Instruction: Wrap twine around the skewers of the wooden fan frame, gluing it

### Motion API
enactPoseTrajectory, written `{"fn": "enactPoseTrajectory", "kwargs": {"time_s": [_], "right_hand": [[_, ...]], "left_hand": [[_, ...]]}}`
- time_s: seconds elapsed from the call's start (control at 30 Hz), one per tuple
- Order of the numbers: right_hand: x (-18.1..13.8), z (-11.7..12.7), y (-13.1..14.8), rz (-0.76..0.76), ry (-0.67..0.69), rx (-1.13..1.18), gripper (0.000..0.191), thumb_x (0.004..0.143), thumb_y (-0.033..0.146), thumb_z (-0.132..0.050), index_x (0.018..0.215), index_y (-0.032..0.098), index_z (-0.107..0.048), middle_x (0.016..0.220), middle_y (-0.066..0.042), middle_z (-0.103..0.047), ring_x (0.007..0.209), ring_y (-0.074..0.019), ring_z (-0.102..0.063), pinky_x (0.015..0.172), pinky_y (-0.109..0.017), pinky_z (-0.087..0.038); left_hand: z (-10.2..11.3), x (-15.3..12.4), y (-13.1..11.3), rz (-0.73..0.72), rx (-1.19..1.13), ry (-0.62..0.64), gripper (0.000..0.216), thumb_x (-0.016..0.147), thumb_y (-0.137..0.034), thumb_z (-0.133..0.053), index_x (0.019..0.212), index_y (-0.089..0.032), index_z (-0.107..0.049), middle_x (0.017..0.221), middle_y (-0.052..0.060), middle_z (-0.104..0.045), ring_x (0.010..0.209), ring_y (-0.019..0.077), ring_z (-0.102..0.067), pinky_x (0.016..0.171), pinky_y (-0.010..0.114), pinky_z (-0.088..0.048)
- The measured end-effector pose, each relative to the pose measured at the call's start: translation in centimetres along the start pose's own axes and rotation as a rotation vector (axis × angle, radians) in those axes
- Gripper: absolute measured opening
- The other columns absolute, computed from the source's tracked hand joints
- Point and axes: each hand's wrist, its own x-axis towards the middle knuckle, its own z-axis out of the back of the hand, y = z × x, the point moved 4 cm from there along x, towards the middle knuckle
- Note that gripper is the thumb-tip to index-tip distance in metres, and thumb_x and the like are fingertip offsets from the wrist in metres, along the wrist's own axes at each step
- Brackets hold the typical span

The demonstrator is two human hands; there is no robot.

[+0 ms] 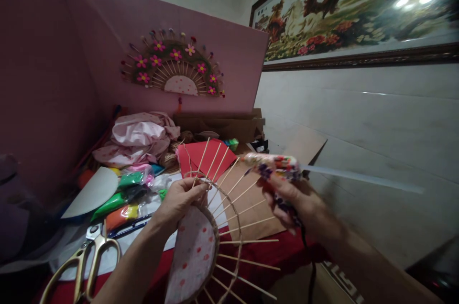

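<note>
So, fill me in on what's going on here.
A person's left hand holds a half-round, fan-like frame: a white, red-dotted base with thin, pale wooden sticks fanning out, crossed by a brown cord. The right hand grips a multicoloured glue gun, a translucent glue stick jutting from its back; its nozzle is near the upper sticks, contact unclear. Gold-handled metal scissors lie to the left, and a brown fan with pink flowers sits against the pink panel behind.

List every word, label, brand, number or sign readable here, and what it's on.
No text can be read.
Framed picture: small marks near its left end, too small to read.
Glue gun: any lettering is too blurred.
Small green object: any label is too blurred.
</note>
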Motion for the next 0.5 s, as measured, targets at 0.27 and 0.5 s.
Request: {"fn": "enactPoseTrajectory", "kwargs": {"time_s": [0.27, 0.5], "right_hand": [[1.1, -3.5, -1.7, -0.133, 0.267, -0.232, 0.041, 0.081, 0.056, -0.047, 0.083, 0.016, -0.053, 0.056, 0.005, -0.043, 0.039, -0.0038, -0.035, 0.031, -0.014, -0.026], [1.9, -4.0, -2.0, -0.132, 0.318, -0.27, 0.042, 0.081, 0.057, -0.045, 0.077, 0.016, -0.051, 0.055, 0.006, -0.041, 0.036, -0.003, -0.035, 0.029, -0.014, -0.026]], "left_hand": [[-0.4, -0.2, 0.0, -0.009, 0.015, 0.041, 0.025, 0.069, -0.033, -0.063, 0.055, -0.014, -0.055, 0.046, -0.002, -0.048, 0.043, 0.0071, -0.037, 0.044, 0.021, -0.027], [-0.3, -0.1, 0.0, -0.043, -0.019, 0.069, 0.025, 0.07, -0.031, -0.063, 0.054, -0.013, -0.055, 0.048, -0.002, -0.049, 0.045, 0.007, -0.039, 0.046, 0.021, -0.028]]}}
